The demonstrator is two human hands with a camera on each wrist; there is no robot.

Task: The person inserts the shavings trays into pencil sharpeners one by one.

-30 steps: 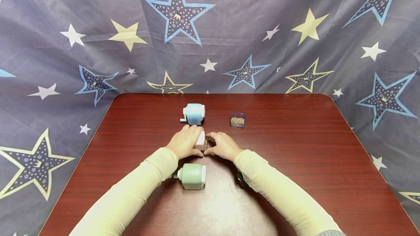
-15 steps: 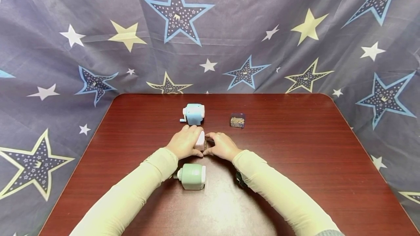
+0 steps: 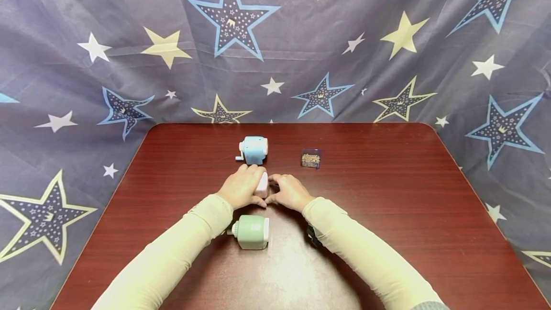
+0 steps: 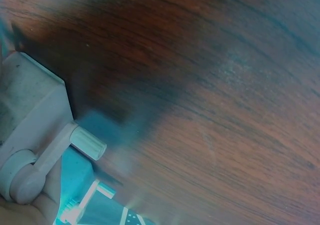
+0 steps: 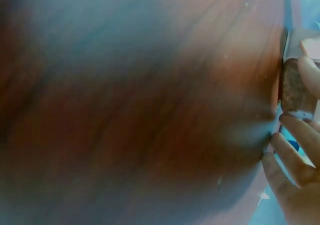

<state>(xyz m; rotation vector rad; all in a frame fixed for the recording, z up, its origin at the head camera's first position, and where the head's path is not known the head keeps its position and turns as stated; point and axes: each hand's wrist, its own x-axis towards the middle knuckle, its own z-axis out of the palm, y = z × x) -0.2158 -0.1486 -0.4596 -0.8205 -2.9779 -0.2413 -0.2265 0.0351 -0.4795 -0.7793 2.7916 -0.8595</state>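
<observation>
A pale pink crank pencil sharpener (image 3: 262,186) sits mid-table, with my left hand (image 3: 241,188) gripping it over the top and sides. Its crank handle (image 4: 89,143) shows in the left wrist view. On the sharpener's front side, my right hand (image 3: 290,193) pinches a see-through drawer of brown shavings (image 5: 296,87) between thumb and fingers. The drawer stands at the sharpener's front opening, mostly hidden by the hands in the head view.
Behind the hands stands a blue crank sharpener (image 3: 254,150); nearer the body is a green one (image 3: 251,232). A small clear drawer with shavings (image 3: 311,160) lies at the back right. A star-patterned cloth (image 3: 275,61) hangs behind the table (image 3: 387,195).
The right hand has shifted slightly left with the drawer, and less of its brown contents shows beside the pink sharpener. The left hand keeps its grip.
</observation>
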